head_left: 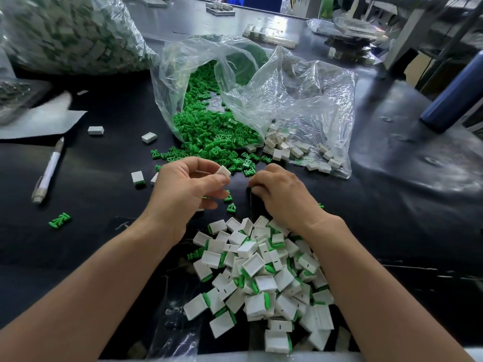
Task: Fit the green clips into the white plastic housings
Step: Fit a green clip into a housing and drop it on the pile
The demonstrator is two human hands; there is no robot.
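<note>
Nearest me, 6 o'clock: pile of white housings with green clips fitted, on the black bench between my forearms.

Just beyond the pile, my left hand pinches one bare housing between thumb and fingertips, lifted off the bench.

My right hand, at 3 o'clock of the left, has its fingers curled with the tips down at the bench. A speck of green shows under them; I cannot tell whether they hold anything.

A few loose clips lie between the two hands.

Pen at 9 o'clock.

Further, 12 o'clock: open clear bag spilling green clips toward my hands. Touching it at 1 o'clock, a second bag with empty housings at its mouth.

Far 11 o'clock: large bag, full, blurred.
</note>
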